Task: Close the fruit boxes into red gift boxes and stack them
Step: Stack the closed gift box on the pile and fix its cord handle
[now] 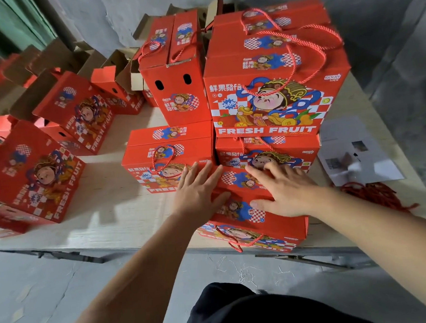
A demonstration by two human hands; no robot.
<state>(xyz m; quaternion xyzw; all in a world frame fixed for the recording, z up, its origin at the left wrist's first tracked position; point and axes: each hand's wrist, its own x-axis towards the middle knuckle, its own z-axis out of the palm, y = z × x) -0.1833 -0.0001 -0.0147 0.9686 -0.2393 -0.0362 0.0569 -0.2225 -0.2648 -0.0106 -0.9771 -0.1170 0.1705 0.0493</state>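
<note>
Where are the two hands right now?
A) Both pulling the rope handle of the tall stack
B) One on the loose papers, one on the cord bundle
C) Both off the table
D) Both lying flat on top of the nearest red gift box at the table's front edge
D: the left hand and right hand lie with fingers spread on top of the nearest gift box.

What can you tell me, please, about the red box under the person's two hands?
The red box looks like printed cardboard, with a cartoon figure, blue patches and red-white checks on top. Its lid flaps are down, and a red cord handle hangs over its front face. It sits at the near edge of the table. The left hand and right hand press flat on its top.
</note>
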